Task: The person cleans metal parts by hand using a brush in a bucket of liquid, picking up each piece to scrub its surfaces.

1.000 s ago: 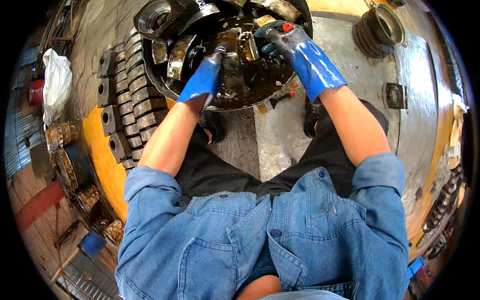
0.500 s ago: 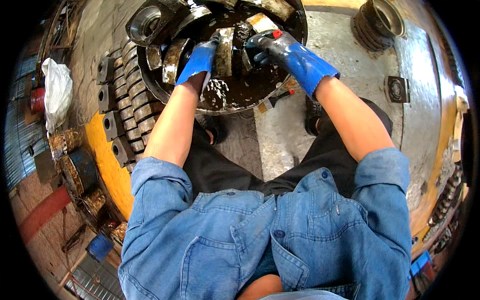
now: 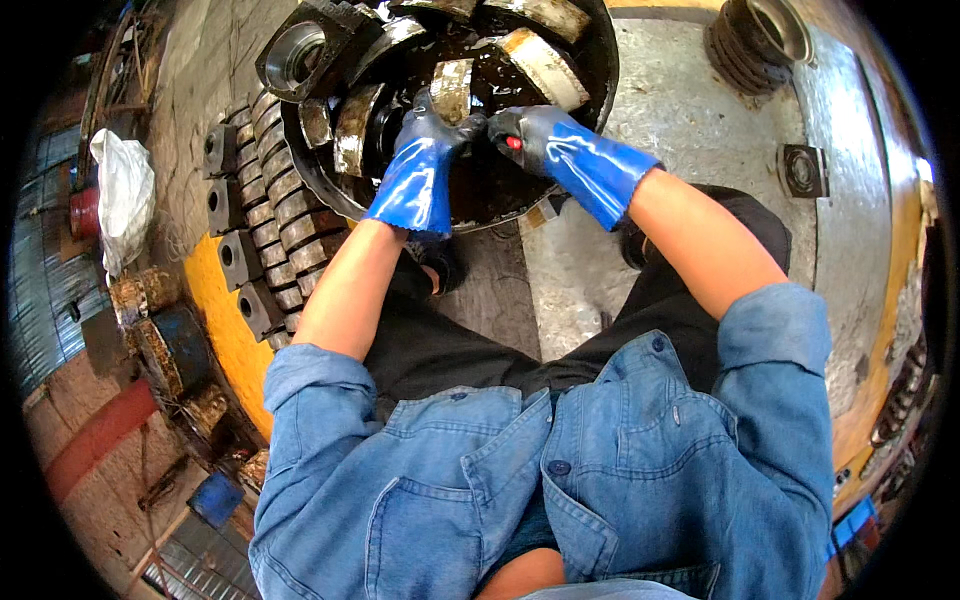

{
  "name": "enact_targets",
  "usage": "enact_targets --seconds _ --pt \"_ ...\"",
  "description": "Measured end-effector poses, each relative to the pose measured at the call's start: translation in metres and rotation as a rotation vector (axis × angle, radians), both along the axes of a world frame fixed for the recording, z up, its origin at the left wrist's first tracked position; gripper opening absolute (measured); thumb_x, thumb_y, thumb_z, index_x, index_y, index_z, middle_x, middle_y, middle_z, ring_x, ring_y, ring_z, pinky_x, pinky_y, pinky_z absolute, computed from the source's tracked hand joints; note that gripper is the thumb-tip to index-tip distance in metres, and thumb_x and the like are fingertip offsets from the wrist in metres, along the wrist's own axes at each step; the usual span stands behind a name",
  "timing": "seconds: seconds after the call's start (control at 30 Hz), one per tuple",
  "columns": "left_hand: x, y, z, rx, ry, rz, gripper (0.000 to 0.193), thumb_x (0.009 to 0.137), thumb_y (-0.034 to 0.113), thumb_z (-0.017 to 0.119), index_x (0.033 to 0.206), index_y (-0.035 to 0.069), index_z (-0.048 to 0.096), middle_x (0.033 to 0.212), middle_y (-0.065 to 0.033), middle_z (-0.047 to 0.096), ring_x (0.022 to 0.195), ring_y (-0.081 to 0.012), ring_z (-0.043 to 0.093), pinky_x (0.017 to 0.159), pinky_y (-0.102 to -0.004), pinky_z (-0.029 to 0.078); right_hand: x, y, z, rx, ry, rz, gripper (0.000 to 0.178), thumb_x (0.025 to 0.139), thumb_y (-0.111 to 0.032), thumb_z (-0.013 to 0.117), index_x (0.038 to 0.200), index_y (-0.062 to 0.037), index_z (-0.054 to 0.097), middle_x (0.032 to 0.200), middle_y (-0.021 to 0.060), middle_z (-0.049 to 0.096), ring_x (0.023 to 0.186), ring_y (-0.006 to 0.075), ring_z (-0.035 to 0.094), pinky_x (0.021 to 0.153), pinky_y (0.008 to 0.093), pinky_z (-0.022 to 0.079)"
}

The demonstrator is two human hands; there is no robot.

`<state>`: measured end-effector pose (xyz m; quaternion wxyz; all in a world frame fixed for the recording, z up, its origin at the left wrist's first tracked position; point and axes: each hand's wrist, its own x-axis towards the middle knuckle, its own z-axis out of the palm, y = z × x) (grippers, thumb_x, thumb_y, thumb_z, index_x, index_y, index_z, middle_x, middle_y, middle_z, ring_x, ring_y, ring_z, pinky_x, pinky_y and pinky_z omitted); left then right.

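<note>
Both my hands wear blue rubber gloves darkened with oil. My left hand point(image 3: 425, 140) grips a curved greasy metal shell point(image 3: 452, 88) standing in a round black basin point(image 3: 590, 120) of dark oily liquid. My right hand point(image 3: 535, 135) is closed on a small tool with a red handle point(image 3: 513, 143), right beside the left glove's fingers. Several more curved metal shells point(image 3: 545, 65) lie around the basin's inside. A square metal bearing housing point(image 3: 300, 50) rests on the basin's left rim.
A row of worn curved metal pieces point(image 3: 285, 215) and square blocks point(image 3: 225, 205) lies on the concrete floor to the left. A white plastic bag point(image 3: 125, 195) sits further left. A grooved pulley point(image 3: 760, 30) stands at the upper right, a small square plate point(image 3: 802, 172) below it.
My two hands have come closer together over the middle of the basin. The left hand has shifted right onto the curved shell, and the view has tilted down toward the basin.
</note>
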<state>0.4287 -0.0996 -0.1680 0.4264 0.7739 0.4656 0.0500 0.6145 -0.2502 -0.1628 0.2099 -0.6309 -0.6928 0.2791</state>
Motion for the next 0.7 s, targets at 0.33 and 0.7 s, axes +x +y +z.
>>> enact_targets --seconds 0.33,0.7 --pt "-0.018 0.006 -0.008 0.116 -0.13 0.062 0.078 0.071 0.023 0.096 0.135 0.001 0.058 0.128 -0.013 0.069 0.111 -0.0241 0.068 0.099 -0.0364 0.055 -0.015 0.002 0.024 -0.047 -0.436 0.257 0.054 0.106 -0.042 0.038 0.149 -0.0102 0.045 0.106 0.0229 0.07 0.103 0.0387 0.067 0.099 0.0476 0.047" --pt "-0.063 0.016 -0.002 0.581 0.161 -0.286 0.047 0.092 0.011 0.07 0.138 0.005 0.061 0.137 -0.0148 0.064 0.123 -0.0298 0.061 0.109 -0.0384 0.048 -0.034 0.023 0.009 -0.023 -0.321 0.008 0.032 0.093 -0.022 0.058 0.123 -0.0151 0.067 0.104 0.0105 0.075 0.099 0.0326 0.072 0.086 0.042 0.058"
